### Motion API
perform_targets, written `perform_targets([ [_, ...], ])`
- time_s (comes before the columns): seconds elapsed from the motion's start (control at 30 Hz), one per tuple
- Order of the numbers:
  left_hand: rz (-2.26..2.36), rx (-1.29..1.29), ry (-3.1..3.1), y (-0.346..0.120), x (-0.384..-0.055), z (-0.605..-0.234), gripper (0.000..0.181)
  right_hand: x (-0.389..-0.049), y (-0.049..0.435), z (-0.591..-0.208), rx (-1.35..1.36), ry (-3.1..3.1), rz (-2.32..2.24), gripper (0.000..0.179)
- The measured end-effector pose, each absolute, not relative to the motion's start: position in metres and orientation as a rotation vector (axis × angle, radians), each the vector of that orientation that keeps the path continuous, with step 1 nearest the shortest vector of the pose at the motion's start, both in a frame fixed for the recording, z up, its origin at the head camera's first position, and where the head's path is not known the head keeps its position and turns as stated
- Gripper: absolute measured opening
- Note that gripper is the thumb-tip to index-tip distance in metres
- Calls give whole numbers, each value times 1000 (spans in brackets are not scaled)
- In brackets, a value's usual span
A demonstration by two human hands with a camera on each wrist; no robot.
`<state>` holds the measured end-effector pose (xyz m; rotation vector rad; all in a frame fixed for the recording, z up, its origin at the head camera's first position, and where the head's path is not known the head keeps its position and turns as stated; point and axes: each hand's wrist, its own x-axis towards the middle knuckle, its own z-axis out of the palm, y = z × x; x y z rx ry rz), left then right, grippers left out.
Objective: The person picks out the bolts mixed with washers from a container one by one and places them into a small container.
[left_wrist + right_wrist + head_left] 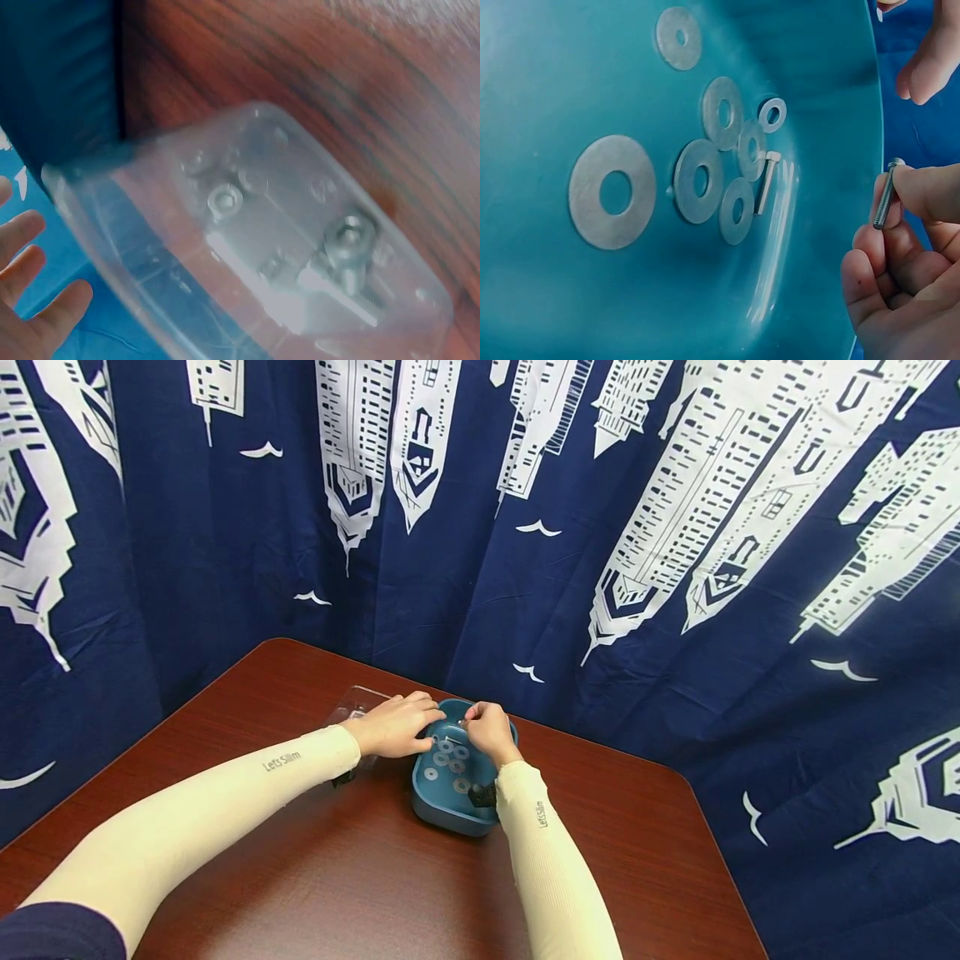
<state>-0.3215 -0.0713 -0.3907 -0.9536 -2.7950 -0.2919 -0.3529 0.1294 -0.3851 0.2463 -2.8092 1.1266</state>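
My right hand (489,732) pinches a small metal bolt (885,199) between thumb and fingers, over the far part of the blue bin (447,818). Inside the bin lie several flat washers (613,192) of different sizes and another bolt (767,184), which rests against the curved side. My left hand (393,727) reaches over the bin's left rim with its fingers spread and nothing in its grasp; whether it touches the rim cannot be told. Beneath that hand stands a clear plastic container (262,124), partly hidden in the head view, with bolts and nuts (349,238) in it.
The bin and container stand near the back edge of a reddish-brown wooden table (330,877). Behind the table hangs a dark blue curtain (450,602) with white building prints. The left wrist view is blurred.
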Motion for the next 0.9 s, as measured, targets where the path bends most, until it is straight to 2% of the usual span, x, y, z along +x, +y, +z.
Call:
perform_targets([
  [0.9,-326,-806,-2816,-125,-313,-374,51,-352,108,-372,347,-2748,1253,17],
])
